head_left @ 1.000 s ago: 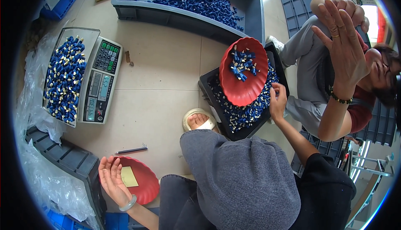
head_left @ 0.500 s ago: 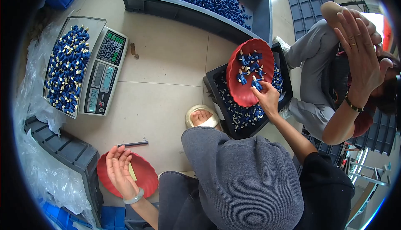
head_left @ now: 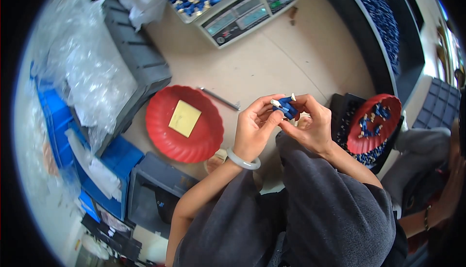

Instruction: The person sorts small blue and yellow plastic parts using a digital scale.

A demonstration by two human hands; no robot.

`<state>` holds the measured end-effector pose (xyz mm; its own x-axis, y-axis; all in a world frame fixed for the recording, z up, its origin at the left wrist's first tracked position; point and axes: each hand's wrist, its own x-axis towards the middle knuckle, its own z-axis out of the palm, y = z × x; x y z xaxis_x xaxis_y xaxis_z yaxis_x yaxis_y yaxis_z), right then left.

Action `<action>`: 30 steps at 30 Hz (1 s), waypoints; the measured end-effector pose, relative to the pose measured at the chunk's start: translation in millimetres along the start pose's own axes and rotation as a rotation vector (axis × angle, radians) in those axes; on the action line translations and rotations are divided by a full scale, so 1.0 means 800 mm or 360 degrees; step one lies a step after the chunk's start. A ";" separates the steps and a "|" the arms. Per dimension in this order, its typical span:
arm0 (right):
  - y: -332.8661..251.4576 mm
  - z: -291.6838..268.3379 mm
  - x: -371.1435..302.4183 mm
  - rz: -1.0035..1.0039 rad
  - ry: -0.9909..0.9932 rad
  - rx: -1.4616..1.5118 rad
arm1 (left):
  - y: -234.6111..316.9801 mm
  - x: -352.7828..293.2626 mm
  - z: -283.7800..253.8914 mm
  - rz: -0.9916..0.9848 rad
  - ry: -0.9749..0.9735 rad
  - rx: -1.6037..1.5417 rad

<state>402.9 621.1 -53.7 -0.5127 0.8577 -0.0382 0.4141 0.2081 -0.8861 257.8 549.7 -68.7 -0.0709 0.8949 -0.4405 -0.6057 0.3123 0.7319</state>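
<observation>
Above my lap, a small blue plastic figure (head_left: pixel 285 107) with cream-coloured ends is held between both hands. My left hand (head_left: pixel 255 127), with a pale bangle at the wrist, pinches it between thumb and fingers. From the other side, my right hand (head_left: pixel 313 124) grips it with thumb and forefinger. To the right, a red scalloped dish (head_left: pixel 357 143) carries several similar blue and cream figures (head_left: pixel 373 130). That dish rests on a black crate (head_left: pixel 343 104) of small blue and cream pieces.
A second red dish (head_left: pixel 206 143) on the floor at left contains a yellow paper pad (head_left: pixel 185 118), with a pen (head_left: pixel 219 98) beside it. Beyond stands a scale (head_left: pixel 218 40) loaded with figures. Grey bins (head_left: pixel 145 68) line the left; a co-worker's arm (head_left: pixel 439 213) is at right.
My right hand has brought a figure from the dish to my lap, where my formerly empty left hand now grips it too. The view has swung left.
</observation>
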 end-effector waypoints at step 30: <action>0.026 0.033 0.006 0.0926 -0.0386 0.1421 | 0.007 0.005 -0.039 0.0016 0.0096 -0.0025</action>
<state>388.9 617.2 -84.6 -0.5902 0.5787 -0.5628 -0.0036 -0.6991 -0.7150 229.1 545.0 -82.7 -0.1246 0.8769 -0.4643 -0.6168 0.2981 0.7285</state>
